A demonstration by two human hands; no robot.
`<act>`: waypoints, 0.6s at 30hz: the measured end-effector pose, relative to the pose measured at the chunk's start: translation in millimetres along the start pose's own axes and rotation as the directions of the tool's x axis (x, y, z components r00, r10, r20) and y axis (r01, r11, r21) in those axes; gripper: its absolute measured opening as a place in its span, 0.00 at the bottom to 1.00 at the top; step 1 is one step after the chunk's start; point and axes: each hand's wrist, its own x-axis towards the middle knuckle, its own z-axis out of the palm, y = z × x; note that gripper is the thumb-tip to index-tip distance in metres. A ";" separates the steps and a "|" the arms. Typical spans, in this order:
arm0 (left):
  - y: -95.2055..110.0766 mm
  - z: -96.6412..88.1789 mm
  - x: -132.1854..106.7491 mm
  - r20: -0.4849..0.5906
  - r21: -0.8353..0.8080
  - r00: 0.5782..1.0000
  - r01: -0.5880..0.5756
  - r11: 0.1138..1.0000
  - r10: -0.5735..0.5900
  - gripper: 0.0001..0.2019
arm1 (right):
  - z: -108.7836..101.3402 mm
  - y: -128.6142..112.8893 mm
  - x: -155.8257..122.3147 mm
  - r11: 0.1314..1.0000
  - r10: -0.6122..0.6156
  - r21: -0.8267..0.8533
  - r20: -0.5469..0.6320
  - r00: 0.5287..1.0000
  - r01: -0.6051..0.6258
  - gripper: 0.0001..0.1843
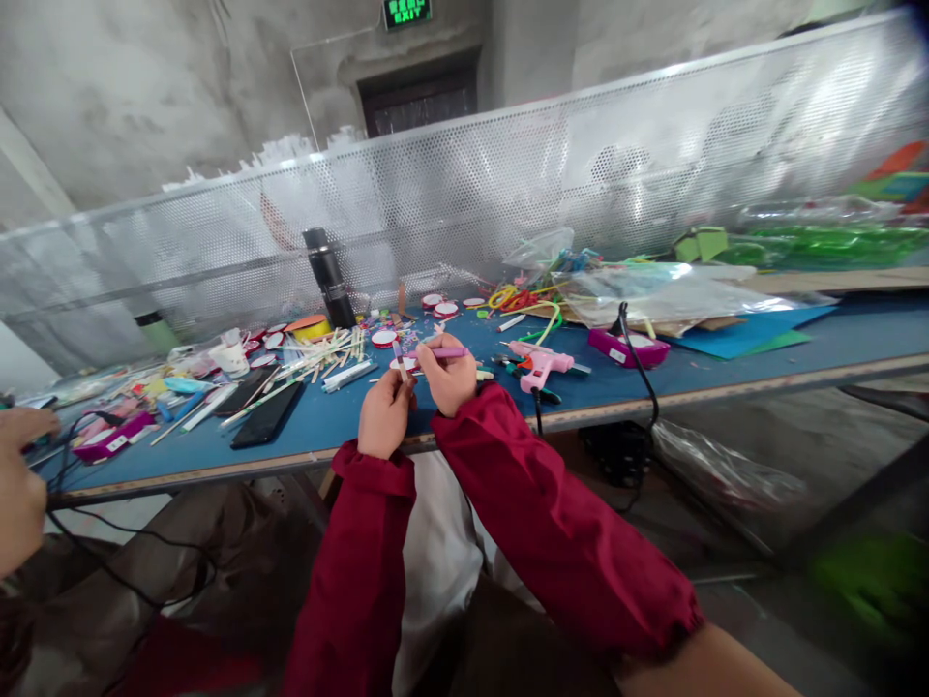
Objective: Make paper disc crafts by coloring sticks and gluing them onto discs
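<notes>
Over the table's front edge, my left hand (384, 414) pinches a short flat stick (401, 360) that points up and looks partly purple. Close beside it, my right hand (448, 378) is closed round a purple marker pen (451, 352). The pen's tip is near the stick, but I cannot tell whether they touch. Just behind my hands lies a round white piece with a red rim (384, 339). To the right of my right hand rests a pink hot glue gun (543, 364). Some markers (349, 376) lie to the left of my left hand.
A black bottle (330, 281) stands at the back, near many loose wooden sticks (334, 350). Left are a black phone (267, 416) and a purple box (114, 438); another purple box (628, 348) with a cable sits right. A co-worker's hand (21, 484) shows at far left.
</notes>
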 end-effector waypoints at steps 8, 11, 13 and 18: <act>0.8 -0.2 -0.2 -0.001 0.004 1.000 -0.004 1.000 0.004 0.09 | 0.3 0.4 -0.4 1.000 0.013 0.005 0.008 1.000 -0.013 0.14; 0.1 0.0 -0.2 -0.004 0.004 1.000 -0.003 1.000 0.003 0.09 | 0.2 0.5 0.0 1.000 -0.010 -0.014 -0.024 1.000 0.009 0.14; -0.4 0.1 -0.1 -0.005 0.001 1.000 -0.001 1.000 0.001 0.09 | 0.0 0.1 0.2 1.000 -0.007 -0.006 -0.025 1.000 0.007 0.14; 0.2 -0.2 0.0 0.002 0.004 1.000 0.002 1.000 -0.002 0.09 | -1.1 -2.2 0.0 0.999 0.029 -0.017 0.005 1.000 -0.029 0.14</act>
